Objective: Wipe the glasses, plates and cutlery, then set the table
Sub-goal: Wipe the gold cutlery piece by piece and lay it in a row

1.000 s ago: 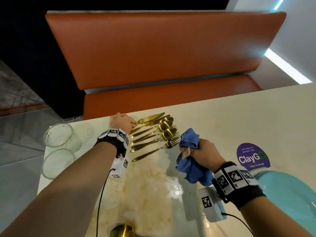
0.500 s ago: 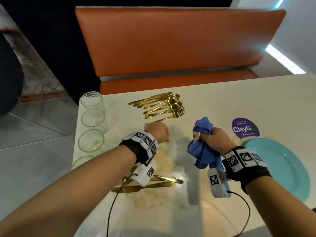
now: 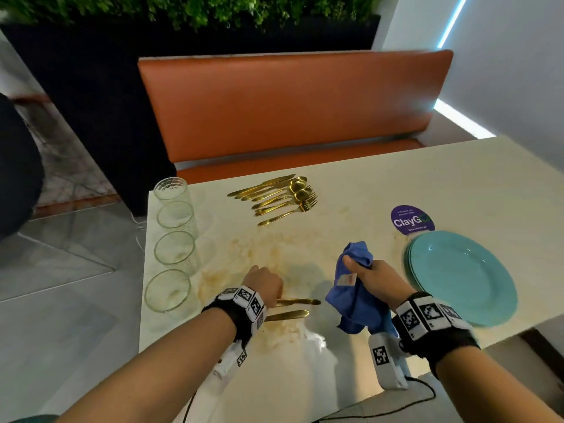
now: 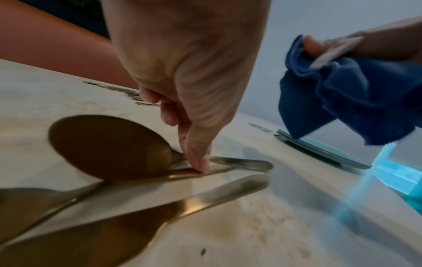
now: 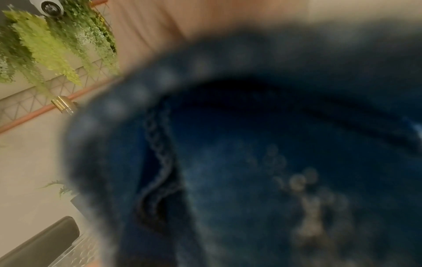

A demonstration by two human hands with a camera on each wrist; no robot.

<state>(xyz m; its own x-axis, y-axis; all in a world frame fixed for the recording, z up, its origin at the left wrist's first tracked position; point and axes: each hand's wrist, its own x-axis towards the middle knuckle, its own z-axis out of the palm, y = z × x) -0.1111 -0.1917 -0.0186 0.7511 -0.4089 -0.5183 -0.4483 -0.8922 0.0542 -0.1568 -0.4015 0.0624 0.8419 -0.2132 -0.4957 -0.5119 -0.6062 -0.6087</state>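
My left hand (image 3: 276, 300) is down at the near table edge, fingers curled, pinching the handle of a gold spoon (image 4: 109, 144) at its neck; in the left wrist view the left hand (image 4: 198, 162) presses a fingertip (image 4: 202, 165) on that handle. A second gold piece (image 3: 288, 315) lies just beside it. My right hand (image 3: 363, 270) grips a bunched blue cloth (image 3: 354, 297) above the table, right of the spoon. The blue cloth (image 5: 251, 162) fills the right wrist view. A pile of gold cutlery (image 3: 274, 195) lies at the far edge.
Several glasses (image 3: 174, 247) stand in a row along the table's left edge. A stack of teal plates (image 3: 460, 276) sits at the right, with a purple sticker (image 3: 412, 219) behind it. An orange bench (image 3: 290, 102) runs past the far edge. The tabletop (image 3: 351, 203) is cream.
My left hand has drawn back from the far cutlery pile to the two gold pieces at the near edge and taken the spoon's handle. The right hand still holds the cloth.
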